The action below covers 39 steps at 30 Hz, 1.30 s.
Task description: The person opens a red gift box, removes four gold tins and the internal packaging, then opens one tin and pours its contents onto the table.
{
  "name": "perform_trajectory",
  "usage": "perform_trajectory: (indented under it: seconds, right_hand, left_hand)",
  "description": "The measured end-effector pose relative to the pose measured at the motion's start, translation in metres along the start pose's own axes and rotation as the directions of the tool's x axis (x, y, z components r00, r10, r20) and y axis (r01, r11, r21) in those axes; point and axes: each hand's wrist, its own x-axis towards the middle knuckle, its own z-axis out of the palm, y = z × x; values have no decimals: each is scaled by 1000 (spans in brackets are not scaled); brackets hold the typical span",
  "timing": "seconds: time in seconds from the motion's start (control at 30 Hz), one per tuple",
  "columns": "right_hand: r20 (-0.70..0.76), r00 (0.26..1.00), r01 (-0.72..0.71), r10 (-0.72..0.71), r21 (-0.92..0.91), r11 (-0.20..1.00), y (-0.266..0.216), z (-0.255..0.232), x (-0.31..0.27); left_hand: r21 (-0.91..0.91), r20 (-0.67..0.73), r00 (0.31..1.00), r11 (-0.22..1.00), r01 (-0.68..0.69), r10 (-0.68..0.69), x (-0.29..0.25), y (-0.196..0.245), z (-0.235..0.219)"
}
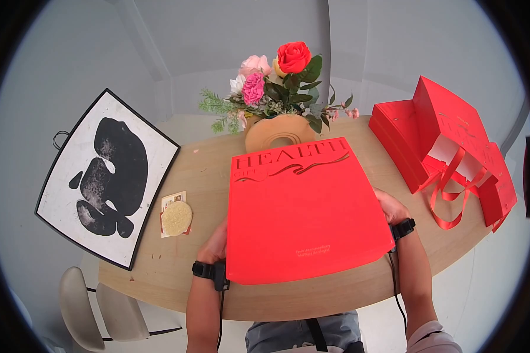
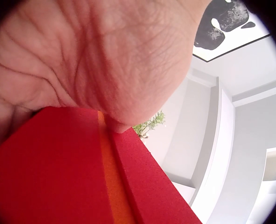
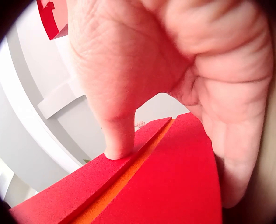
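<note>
A large flat red gift box (image 1: 306, 217), lettered HEALTH along its far edge with a wavy foil line, is held level over the near part of the table. My left hand (image 1: 217, 240) grips its left side, mostly hidden under the box in the head view. On the opposite side my right hand (image 1: 393, 207) holds it too. The right wrist view shows the thumb (image 3: 119, 140) against the lid's side and the fingers reaching down toward the underside. An orange strip (image 2: 109, 172) runs between lid and base in the left wrist view.
Behind the box stands a round tan vase (image 1: 265, 134) of flowers. Red gift bags and boxes (image 1: 453, 126) with a ribbon (image 1: 439, 206) occupy the table's right. A framed black-and-white picture (image 1: 153, 194) is at left, near a round beige pad (image 1: 176, 219) on small cards. Chairs (image 1: 121, 312) stand lower left.
</note>
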Motion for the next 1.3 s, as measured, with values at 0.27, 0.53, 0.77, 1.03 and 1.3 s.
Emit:
perform_trajectory:
  seconds: [0.27,0.53,0.77,1.03,1.3]
  right_hand:
    - [-30,999,31,-32,-16,999,-3,15,-4]
    - [100,995,13,-9,-44,999,-6,6,-3]
    - [18,1000,13,-11,-104,995,-4,4,-3]
    - [64,998,27,-24,-48,998,-2,0,-1]
    - [59,998,15,-12,-50,999,-3,0,-1]
  left_hand:
    - [-20,18,1000,1000,-4,5,0,1,3]
    - [-163,80,997,987,11,2,9,-10,-12]
    - [-209,88,995,976,55,-37,12,-14,-20]
    - [-204,75,997,978,47,-33,11,-14,-21]
    - [-220,145,989,975,37,-5,13,-16,-27]
